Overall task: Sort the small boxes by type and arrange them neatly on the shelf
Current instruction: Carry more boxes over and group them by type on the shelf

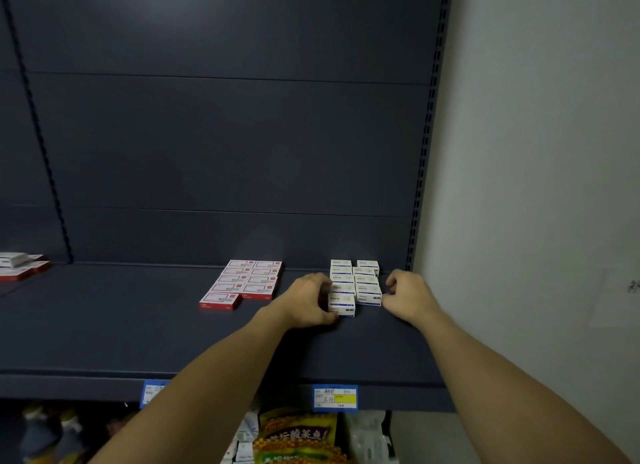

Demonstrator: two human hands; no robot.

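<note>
On the dark shelf (138,325) stand two groups of small boxes. Flat red-and-white boxes (247,281) lie in two columns at the middle. To their right, white boxes with blue stripes (362,276) form two columns. My left hand (310,301) grips the nearest white-and-blue box (343,304) at the front of the left column, thumb under its front corner. My right hand (407,295) has curled fingers touching the right side of the right column's front box (369,295).
More red-and-white boxes (20,266) lie at the far left of the shelf. Price labels (335,398) hang on the shelf's front edge. Snack bags (298,436) fill the level below. A white wall (536,186) borders the shelf on the right.
</note>
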